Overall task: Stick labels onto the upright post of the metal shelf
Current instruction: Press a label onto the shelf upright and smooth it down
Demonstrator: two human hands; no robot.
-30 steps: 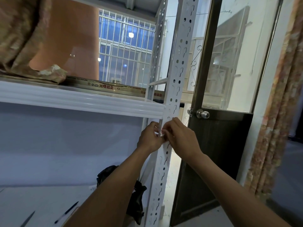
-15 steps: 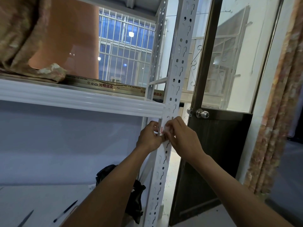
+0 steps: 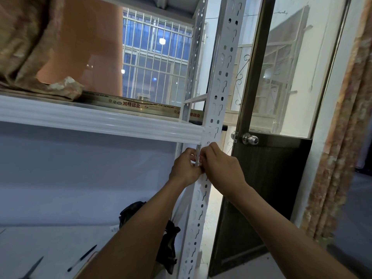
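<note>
Left hand [image 3: 185, 168] & right hand [image 3: 221, 168], fingers bunched, press on white perforated metal upright post [image 3: 218, 93] just below white shelf beam [image 3: 100, 121]; label hidden. Black pen [image 3: 81, 258] at 7 o'clock.

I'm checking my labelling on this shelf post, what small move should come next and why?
Probably press and smooth the label flat. Both the left hand and right hand pinch at the upright post just under the shelf beam; the label itself is mostly hidden.
</note>
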